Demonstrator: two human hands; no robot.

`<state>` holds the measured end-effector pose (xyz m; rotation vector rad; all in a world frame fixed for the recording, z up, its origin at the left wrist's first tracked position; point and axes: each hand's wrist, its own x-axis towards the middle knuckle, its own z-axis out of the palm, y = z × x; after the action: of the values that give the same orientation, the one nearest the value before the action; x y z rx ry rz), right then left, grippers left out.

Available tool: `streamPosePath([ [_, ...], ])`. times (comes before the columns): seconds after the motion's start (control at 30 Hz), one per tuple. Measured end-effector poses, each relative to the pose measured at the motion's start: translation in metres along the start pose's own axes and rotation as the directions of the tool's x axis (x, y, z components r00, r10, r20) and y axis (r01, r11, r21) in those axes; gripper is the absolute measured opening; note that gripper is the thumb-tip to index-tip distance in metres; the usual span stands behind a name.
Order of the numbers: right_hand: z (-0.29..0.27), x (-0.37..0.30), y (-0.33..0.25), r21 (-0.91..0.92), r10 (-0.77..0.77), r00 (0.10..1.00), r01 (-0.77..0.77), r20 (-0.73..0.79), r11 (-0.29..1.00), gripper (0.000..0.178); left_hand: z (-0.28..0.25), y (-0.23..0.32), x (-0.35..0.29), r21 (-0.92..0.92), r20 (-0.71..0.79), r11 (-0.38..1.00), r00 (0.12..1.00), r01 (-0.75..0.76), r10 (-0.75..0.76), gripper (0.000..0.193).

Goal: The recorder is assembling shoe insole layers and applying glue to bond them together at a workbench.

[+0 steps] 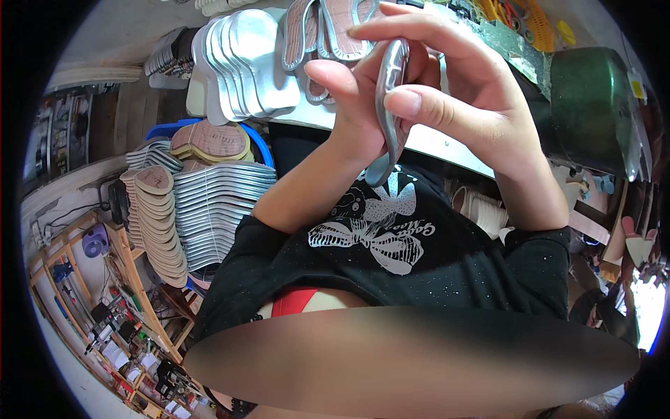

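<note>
A shiny grey insole is held up on edge above the worktable, its curved rim facing me. My right hand pinches it, thumb pressed on its near side and index finger arched over the top. Behind it, my left hand supports the insole from the other side, with its thumb sticking out to the left; its other fingers are partly hidden. Just beyond my hands lie brown insoles with grey stitched-looking rims. To their left, silver insoles rest fanned in an overlapping row on the white tabletop.
Left of me, a blue tub stands by tall stacks of silver-edged insoles and beige insoles. A dark green rounded machine housing is at the right. Orange-handled tools lie at the back right. Wooden shelving stands lower left.
</note>
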<state>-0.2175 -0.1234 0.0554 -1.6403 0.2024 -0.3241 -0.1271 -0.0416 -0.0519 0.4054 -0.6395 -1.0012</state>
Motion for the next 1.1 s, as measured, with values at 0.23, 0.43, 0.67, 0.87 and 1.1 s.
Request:
streamPosePath([
  [0.23, -0.025, 0.005, 0.015, -0.303, -0.315, 0.949, 0.304, 0.011, 0.903, 0.015, 0.006, 0.028, -0.003, 0.250, 0.229, 0.953, 0.946, 0.170, -0.229, 0.070],
  [0.43, -0.033, 0.001, -0.009, -0.473, -0.069, 0.997, 0.069, 0.017, 0.878, 0.014, 0.015, 0.071, -0.003, 0.618, 0.115, 0.698, 0.837, 0.362, -0.536, 0.037],
  [0.67, -0.042, 0.009, -0.012, -0.216, 0.105, 0.974, -0.060, 0.203, 0.975, 0.019, 0.025, 0.094, -0.008, 0.748, 0.014, 0.529, 0.788, 0.401, -0.616, 0.038],
  [0.87, -0.040, 0.016, -0.023, -0.300, 0.261, 0.930, -0.179, 0.260, 0.937, 0.021, 0.023, 0.096, -0.008, 0.811, 0.028, 0.480, 0.797, 0.335, -0.603, 0.038],
  [1.1, -0.016, 0.021, -0.053, -0.691, 0.359, 0.915, -0.137, 0.187, 0.710, 0.013, 0.021, 0.088, -0.011, 0.908, 0.062, 0.386, 0.858, 0.164, -0.510, 0.038],
])
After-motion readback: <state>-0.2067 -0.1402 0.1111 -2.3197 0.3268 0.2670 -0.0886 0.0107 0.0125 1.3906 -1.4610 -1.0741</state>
